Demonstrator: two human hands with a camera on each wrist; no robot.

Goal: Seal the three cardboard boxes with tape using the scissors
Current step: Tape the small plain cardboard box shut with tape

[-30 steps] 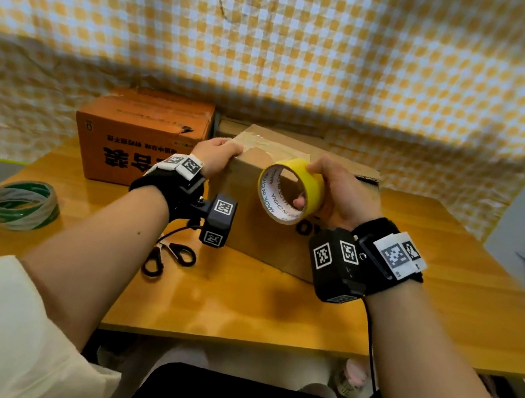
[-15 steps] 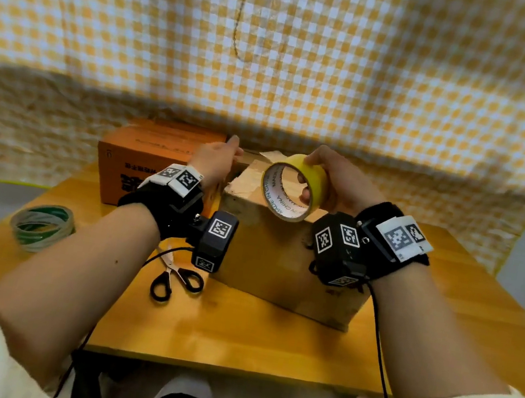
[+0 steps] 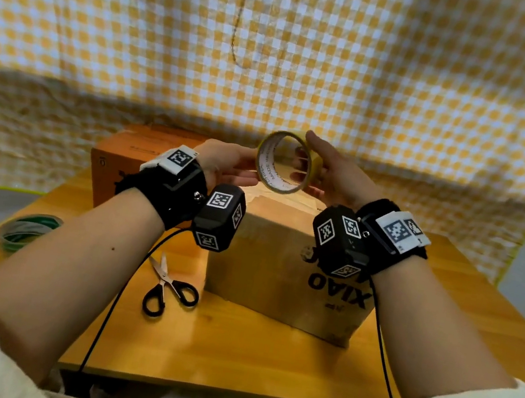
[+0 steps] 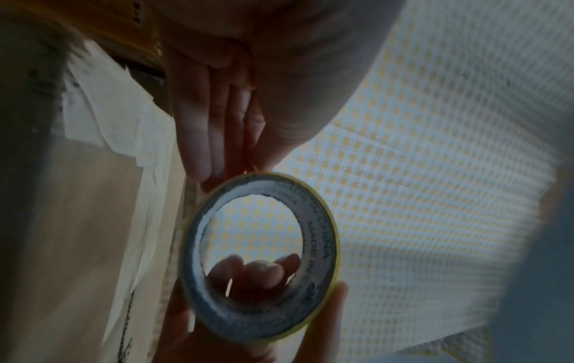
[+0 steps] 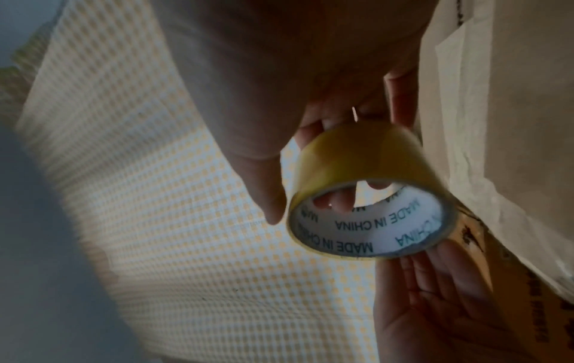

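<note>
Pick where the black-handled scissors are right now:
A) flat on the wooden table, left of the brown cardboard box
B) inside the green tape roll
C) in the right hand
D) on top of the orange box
A: the black-handled scissors lie untouched on the wooden table, left of the brown cardboard box.

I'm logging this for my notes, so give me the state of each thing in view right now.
Yellow tape roll: held up above the brown box.
Right hand: grips the roll.
Left hand: fingertips touch the roll's edge.
Scissors: slightly open, flat on the table.
Brown box: flaps closed.
Green tape roll: lying flat.
</note>
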